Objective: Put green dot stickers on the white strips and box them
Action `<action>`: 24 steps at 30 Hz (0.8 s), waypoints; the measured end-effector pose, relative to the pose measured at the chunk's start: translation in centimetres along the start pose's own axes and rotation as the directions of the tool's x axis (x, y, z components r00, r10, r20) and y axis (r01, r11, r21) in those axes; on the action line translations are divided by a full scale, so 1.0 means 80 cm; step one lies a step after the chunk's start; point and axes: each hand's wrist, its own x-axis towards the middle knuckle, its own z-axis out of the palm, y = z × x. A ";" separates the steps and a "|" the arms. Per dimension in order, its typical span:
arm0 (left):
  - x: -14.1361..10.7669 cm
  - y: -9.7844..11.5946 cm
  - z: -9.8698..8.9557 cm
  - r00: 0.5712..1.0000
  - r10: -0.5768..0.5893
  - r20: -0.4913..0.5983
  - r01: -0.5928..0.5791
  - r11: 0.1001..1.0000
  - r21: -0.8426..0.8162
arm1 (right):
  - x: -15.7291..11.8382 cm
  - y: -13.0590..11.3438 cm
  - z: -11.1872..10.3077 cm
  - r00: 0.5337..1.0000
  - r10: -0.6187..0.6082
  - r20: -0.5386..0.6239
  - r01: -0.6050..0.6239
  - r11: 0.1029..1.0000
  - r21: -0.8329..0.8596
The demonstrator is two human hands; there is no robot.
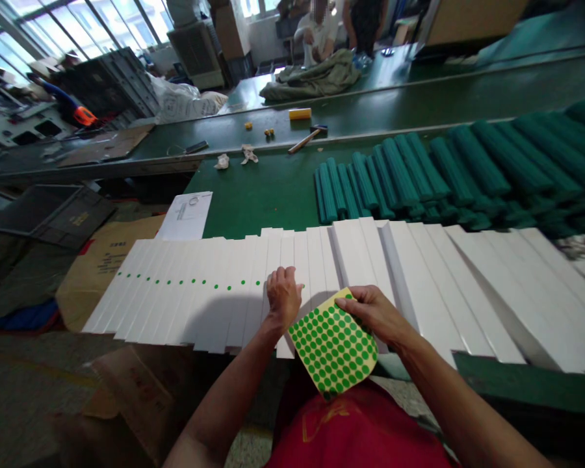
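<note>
A long row of white flat boxes [234, 305] overlaps along the table's near side. Small green round stickers [194, 281] dot the boxes on the left part of the row. My left hand [283, 296] rests on the boxes near the middle, fingers bent over the surface and thumb apart, with a green dot beside the thumb. Whatever lies under those fingertips is hidden. In my right hand [373, 312] is a yellow-backed sheet of green round stickers [332, 344], pinched at its upper edge and tilted above the boxes' near edge.
Green ribbed rolls [400, 169] are piled behind the boxes at the right. A printed paper [185, 213] lies at the back left. Further back are a hammer [305, 140], a yellow roll [299, 114] and crumpled scraps [248, 154]. A person [316, 32] is across the tables.
</note>
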 end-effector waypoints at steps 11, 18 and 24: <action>-0.019 0.042 -0.053 0.690 0.288 0.664 0.456 0.540 -0.707 | -0.037 0.010 -0.043 0.988 -0.050 -0.143 0.062 0.995 0.079; -0.036 0.078 -0.054 0.851 0.221 0.477 0.244 0.638 -0.731 | -0.055 0.009 -0.058 0.996 -0.060 -0.069 0.078 0.955 0.286; -0.050 0.092 -0.052 0.886 0.236 0.398 0.146 0.673 -0.725 | -0.067 0.008 -0.059 0.999 0.008 -0.039 0.009 0.912 0.411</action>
